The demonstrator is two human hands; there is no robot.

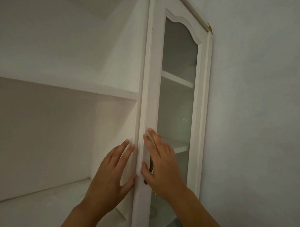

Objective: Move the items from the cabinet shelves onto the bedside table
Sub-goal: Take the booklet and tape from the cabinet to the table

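Up by the white cabinet door [150, 96], my left hand [112, 172] and right hand [161, 164] lie flat with straight fingers on either side of its edge. Beside them, the cabinet shelves [63, 89] look bare.

open shelf bay [65, 133] left, glazed door [150, 96] edge-on

This looks like a room in a home: a white painted cabinet [87, 91] with open shelves stands against a plain pale wall [258, 109], and its glazed door [177, 95], arched at the top, has a brass hinge [209, 29].
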